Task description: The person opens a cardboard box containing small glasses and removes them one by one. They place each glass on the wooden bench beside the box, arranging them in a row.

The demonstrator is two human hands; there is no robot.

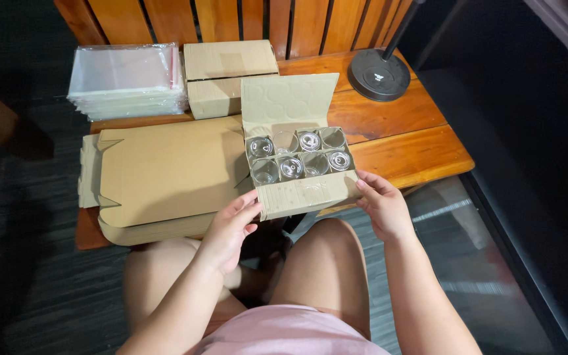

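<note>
1. Seated at a low wooden table (pixel 402 141), holding an open cardboard box (pixel 300 190) at its near edge, roughly centre frame.
2. Left hand (pixel 231 227) at 7 o'clock of the box, fingers curled onto the near-left corner of the front wall, gripping it.
3. Right hand (pixel 382 204) at 4 o'clock of the box, fingers wrapped round the near-right corner, likewise gripping.
4. Inside the box, eight clear glass jars (pixel 300 154) in two rows of four, mouths up, each in its own compartment; lid flap (pixel 287 98) standing open at 12 o'clock.
5. Probably weighty for its size and fragile: glass packed in thin, bendable card. Best held low at both ends or under the base, kept level, never by the flap.
6. At 9 o'clock of the box, a stack of flat unfolded cartons (pixel 165 174), touching or just beside it.
7. At 11 o'clock, two closed small boxes (pixel 228 75) stacked; farther left, a pile of clear plastic bags (pixel 126 79).
8. At 1 o'clock, a round black stand base (pixel 380 73) with its pole rising out of frame.
</note>
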